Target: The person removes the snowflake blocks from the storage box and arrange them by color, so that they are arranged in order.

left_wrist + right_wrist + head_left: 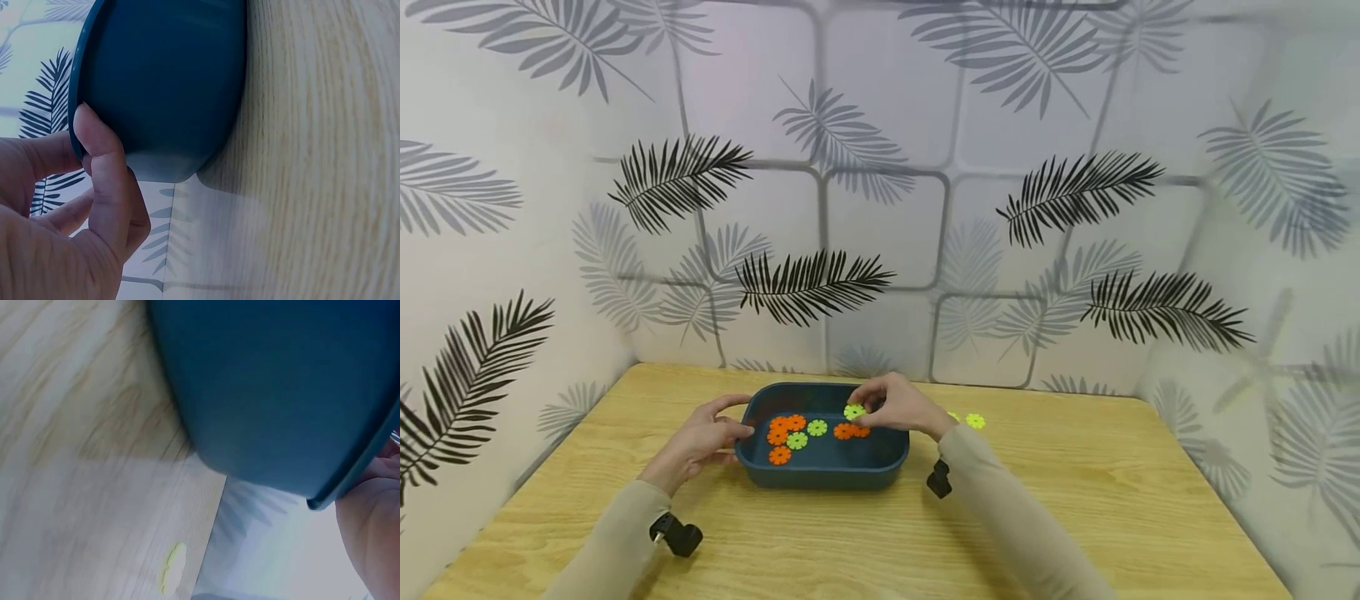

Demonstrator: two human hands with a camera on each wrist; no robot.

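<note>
A dark blue rectangular tub [820,478] sits on the table with several orange notched plastic discs [780,455] and a few yellow-green ones [817,427] inside. My left hand [703,437] grips the tub's left end; in the left wrist view its fingers [103,156] pinch the rim of the tub [169,81]. Over the right part of the tub, my right hand [895,406] pinches a yellow-green notched disc [854,412] between thumb and fingers. From the right wrist, the tub's outer wall [275,394] hides most of that hand [374,531].
Two more yellow-green discs [975,421] lie on the wooden table [1060,483] right of the tub, one partly behind my right wrist. A leaf-patterned wall [880,217] rises along the table's back edge. Small black devices [676,534] are strapped to both wrists.
</note>
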